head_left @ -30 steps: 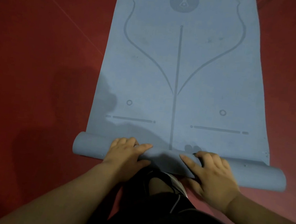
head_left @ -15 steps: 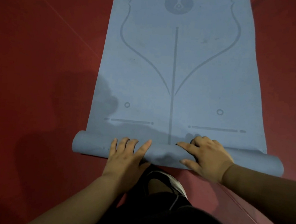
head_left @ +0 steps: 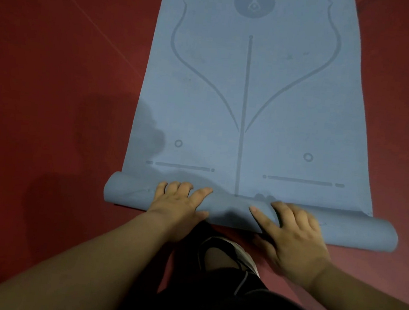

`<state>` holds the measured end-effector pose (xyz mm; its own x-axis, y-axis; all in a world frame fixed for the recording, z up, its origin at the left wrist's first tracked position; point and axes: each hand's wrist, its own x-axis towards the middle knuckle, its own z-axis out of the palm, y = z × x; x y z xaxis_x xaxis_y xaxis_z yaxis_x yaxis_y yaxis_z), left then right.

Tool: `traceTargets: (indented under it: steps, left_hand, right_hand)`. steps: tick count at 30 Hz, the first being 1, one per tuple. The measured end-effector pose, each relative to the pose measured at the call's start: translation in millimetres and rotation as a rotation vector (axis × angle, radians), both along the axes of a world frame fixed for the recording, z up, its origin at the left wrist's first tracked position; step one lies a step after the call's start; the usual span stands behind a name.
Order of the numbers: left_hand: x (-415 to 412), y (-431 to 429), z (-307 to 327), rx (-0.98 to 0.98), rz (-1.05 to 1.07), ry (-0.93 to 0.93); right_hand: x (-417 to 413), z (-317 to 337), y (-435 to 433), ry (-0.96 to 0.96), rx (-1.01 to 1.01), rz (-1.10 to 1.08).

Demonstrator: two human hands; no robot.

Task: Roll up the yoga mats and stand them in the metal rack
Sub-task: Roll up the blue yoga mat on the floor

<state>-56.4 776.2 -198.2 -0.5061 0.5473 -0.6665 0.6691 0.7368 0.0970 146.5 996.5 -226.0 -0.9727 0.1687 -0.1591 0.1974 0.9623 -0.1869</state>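
The main risk is a crooked, cone-shaped roll [head_left: 357, 230]. Its right end lies nearer than its left end, so it sits slightly askew across the mat [head_left: 250, 96]. If it is pushed on like this, I judge the layers would creep sideways and one end would stick out. That would make it stand badly in the rack, which is not in view. Both hands sit close to the middle with the ends unheld, so the ends could slacken and the roll come out loose and fat. A shoe [head_left: 228, 255] is just near of the roll's middle and could snag its near edge if it slips back

The left hand [head_left: 180, 203] cups the roll left of centre, with its fingers bent over the crest and its thumb on the near face. The right hand [head_left: 294, 230] lies spread on top, right of centre, fingers fairly straight and pressing down; I cannot tell where its thumb is. The roll runs left to right under both hands on the red floor [head_left: 56, 63]. The flat part of the mat stretches away from their fingertips to the far side, its centre line passing between the hands
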Motion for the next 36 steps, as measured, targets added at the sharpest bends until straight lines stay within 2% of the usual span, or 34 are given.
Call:
traceTargets:
  steps: [9,13,17,24,30,36]
  left_hand:
    - [-7.6,5.9,3.7,0.0,-0.021,-0.007]
    - [5.0,1.9,4.6,0.09,0.019,0.113]
    - [27.1,-14.3,-5.8,0.132,-0.028,0.213]
    - [6.5,2.1,-0.5,0.033,-0.01,0.148]
    - [-13.8,9.8,0.7,0.047,-0.059,0.147]
    - [-25.7,18.6,2.6,0.019,-0.073,0.106]
  right_hand:
    - [-23.8,-13.9,17.2,-0.049,-0.003,0.028]
    - [-39.5,-11.6,27.6,-0.087,-0.024,0.037]
    - [-47.3,-9.4,32.4,-0.129,-0.02,0.059]
    - [-55.8,2.9,34.4,-0.197,-0.044,0.056]
    - [-33.2,4.1,27.2,-0.041,0.064,0.108]
    - [-60.3,1.6,44.3,-0.115,0.063,0.147]
